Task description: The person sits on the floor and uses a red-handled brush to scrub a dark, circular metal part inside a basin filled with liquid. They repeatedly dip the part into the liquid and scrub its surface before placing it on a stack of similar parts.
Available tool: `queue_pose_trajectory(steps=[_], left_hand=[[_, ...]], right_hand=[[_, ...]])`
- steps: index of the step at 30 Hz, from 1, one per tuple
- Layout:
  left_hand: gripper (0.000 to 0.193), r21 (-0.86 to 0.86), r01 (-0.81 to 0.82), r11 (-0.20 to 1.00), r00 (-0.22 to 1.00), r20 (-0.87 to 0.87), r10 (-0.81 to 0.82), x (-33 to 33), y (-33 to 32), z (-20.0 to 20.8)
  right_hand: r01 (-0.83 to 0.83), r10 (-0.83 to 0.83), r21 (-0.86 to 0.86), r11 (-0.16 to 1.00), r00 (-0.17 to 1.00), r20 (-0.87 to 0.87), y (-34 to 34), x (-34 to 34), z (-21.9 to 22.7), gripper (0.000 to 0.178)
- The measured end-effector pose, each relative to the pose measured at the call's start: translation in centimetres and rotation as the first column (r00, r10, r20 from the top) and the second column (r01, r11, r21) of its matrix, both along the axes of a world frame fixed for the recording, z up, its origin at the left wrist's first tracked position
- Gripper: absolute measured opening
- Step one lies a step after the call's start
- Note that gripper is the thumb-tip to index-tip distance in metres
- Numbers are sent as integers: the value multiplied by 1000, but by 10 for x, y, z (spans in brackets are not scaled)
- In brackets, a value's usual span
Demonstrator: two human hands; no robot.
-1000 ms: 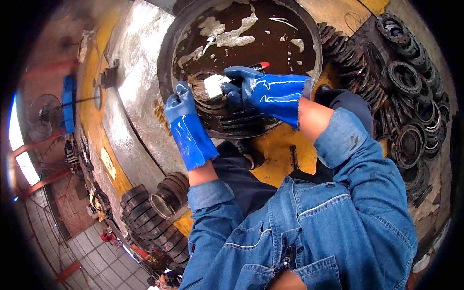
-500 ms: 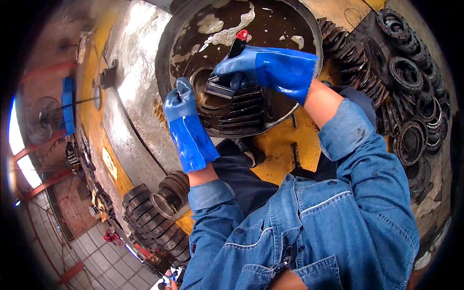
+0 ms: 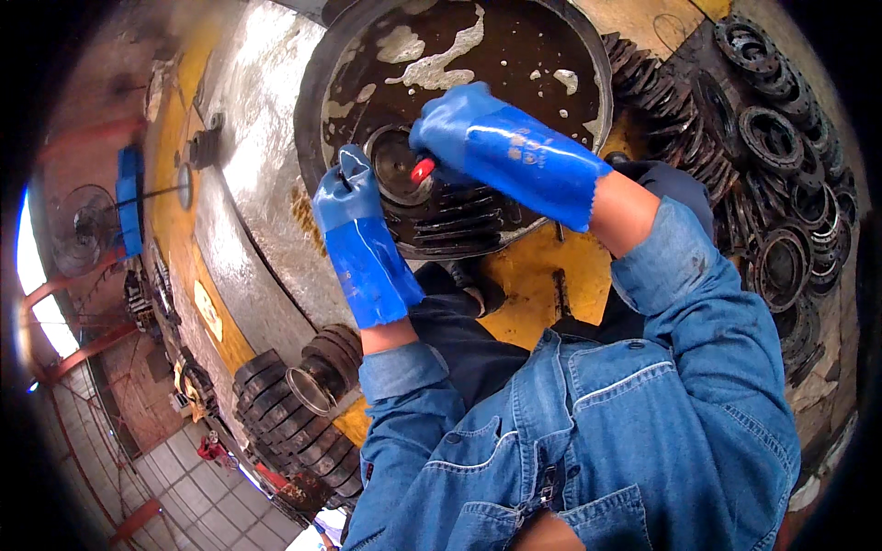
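Observation:
My right hand (image 3: 469, 133), in a blue rubber glove, is closed over the basin around a tool with a red-ended handle (image 3: 422, 171). The red end points toward lower left; the rest of the tool is hidden by the glove. Left of it, my left hand (image 3: 345, 191), gloved alike, is curled at the basin's rim with thumb and fingers together. What it grips, if anything, I cannot make out. Below the right hand, a dark round metal part (image 3: 395, 163) and a stack of black flat plates (image 3: 457, 220) sit in the basin.
The large round basin (image 3: 309, 119) holds dark liquid with patches of pale foam. On the right lie many black rings (image 3: 772, 140) and a row of dark plates (image 3: 675, 124). Stacked ribbed dark parts (image 3: 289, 413) and a metal cylinder (image 3: 322, 381) are at lower left. A fan (image 3: 87, 225) stands far left.
The red handle end has swung from pointing up to pointing down-left as my right hand turned over. The black flat piece under that hand no longer shows. My left hand has barely moved.

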State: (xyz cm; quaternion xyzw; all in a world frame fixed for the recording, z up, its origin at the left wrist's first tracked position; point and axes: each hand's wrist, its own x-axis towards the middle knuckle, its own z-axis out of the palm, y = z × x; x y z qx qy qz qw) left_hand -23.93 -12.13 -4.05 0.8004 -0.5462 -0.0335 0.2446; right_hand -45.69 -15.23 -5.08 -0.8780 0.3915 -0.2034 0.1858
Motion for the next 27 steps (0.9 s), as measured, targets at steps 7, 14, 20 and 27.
queue_pose_trajectory(steps=[7,14,20,27], left_hand=[[54,-175,-42,984,999,-25,38,14,1,-21],[55,-56,-40,998,999,24,42,22,-1,-23],[57,-88,-23,996,1000,-19,21,17,-8,-28],[53,0,-4,1000,999,-39,4,7,-3,-4]], right_hand=[[411,-386,189,892,909,-155,-20,-33,-46,23],[404,-584,618,675,803,114,-22,-26,-44,37],[-558,-654,666,496,264,709,15,-13,-42,35],[22,-345,708,705,884,317,0,-22,-11,41]])
